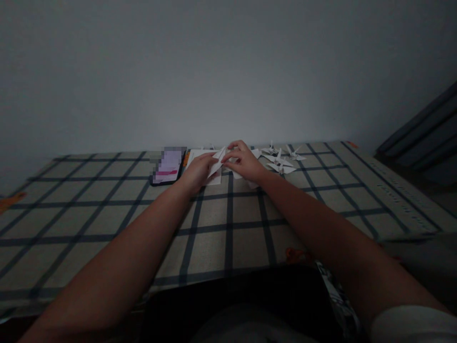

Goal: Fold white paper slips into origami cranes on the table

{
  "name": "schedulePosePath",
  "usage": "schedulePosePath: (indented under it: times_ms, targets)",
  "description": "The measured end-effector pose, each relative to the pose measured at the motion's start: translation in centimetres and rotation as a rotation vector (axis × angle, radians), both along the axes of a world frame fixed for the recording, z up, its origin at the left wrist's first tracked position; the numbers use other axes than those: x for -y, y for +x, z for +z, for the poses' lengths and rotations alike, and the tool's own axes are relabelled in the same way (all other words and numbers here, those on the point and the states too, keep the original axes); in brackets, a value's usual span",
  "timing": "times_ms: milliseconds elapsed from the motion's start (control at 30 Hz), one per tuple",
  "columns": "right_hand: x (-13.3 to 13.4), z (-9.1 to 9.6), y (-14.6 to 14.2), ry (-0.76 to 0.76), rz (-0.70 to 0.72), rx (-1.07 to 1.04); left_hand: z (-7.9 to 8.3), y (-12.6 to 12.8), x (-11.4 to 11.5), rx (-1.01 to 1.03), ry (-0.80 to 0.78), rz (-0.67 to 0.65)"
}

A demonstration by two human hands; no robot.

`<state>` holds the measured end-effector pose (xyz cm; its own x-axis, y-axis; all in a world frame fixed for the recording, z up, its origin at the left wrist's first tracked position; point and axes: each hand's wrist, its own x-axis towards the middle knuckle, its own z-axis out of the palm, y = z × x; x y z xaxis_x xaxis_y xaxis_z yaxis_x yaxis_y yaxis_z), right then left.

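Note:
Between my two hands is a piece of folded white paper (216,163), narrow and pointed at its upper end. My left hand (198,171) grips its left side with the thumb on top. The fingers of my right hand (244,163) pinch the paper's right edge. White paper (214,180) lies on the cloth under my left hand, and more white paper (257,153) shows partly behind my right hand. Several folded paper cranes (281,167) sit just to the right of my right hand.
A phone (167,166) with a lit, blurred screen lies left of my hands. The table wears a checked cloth (210,209) with orange patterns. A plain wall (228,71) rises behind it. Dark striped fabric (424,128) hangs at the right.

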<state>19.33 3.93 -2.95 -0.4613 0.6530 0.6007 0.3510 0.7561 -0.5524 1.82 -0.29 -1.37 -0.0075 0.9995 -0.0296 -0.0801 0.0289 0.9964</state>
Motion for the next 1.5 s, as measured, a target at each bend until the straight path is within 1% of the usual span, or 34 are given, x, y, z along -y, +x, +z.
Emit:
schedulePosePath:
  times_ms: [100,233,367,533,700,767,900,1067,1267,1367,1500]
  targets:
    - [0.1,0.2,0.2,0.079,-0.078,0.008,-0.1,-0.1,-0.2,0.009,0.040,0.008]
    - [0.3,0.5,0.5,0.163,-0.083,0.059,-0.4,-0.5,-0.6,-0.017,0.034,0.058]
    - [0.3,0.5,0.7,0.151,-0.043,0.115,-0.8,-1.0,-0.9,-0.085,0.073,0.051]
    - [0.0,0.4,0.8,0.147,-0.006,0.153,-0.9,-1.2,-0.9,-0.126,0.108,0.040]
    - [-0.2,0.2,0.8,0.102,0.111,0.119,-0.9,-1.1,-0.8,-0.123,0.117,0.021]
    - [-0.3,0.1,0.7,0.079,0.135,0.112,-0.9,-1.0,-0.8,-0.121,0.119,0.000]
    - [-0.5,0.2,0.6,0.046,0.111,0.132,-0.8,-0.9,-0.8,-0.098,0.122,-0.026]
    - [-0.2,0.7,0.6,-0.004,0.056,0.094,-0.5,-0.7,-0.7,-0.072,0.135,0.043]
    - [0.2,0.8,0.5,-0.006,0.107,0.016,-0.3,-0.8,-0.7,-0.112,0.208,0.092]
    - [0.1,0.8,0.4,-0.046,0.081,-0.009,-0.3,-0.8,-0.7,-0.125,0.238,0.079]
    - [-0.1,0.6,0.4,-0.127,0.023,-0.086,-0.2,-0.6,-0.5,-0.108,0.238,0.035]
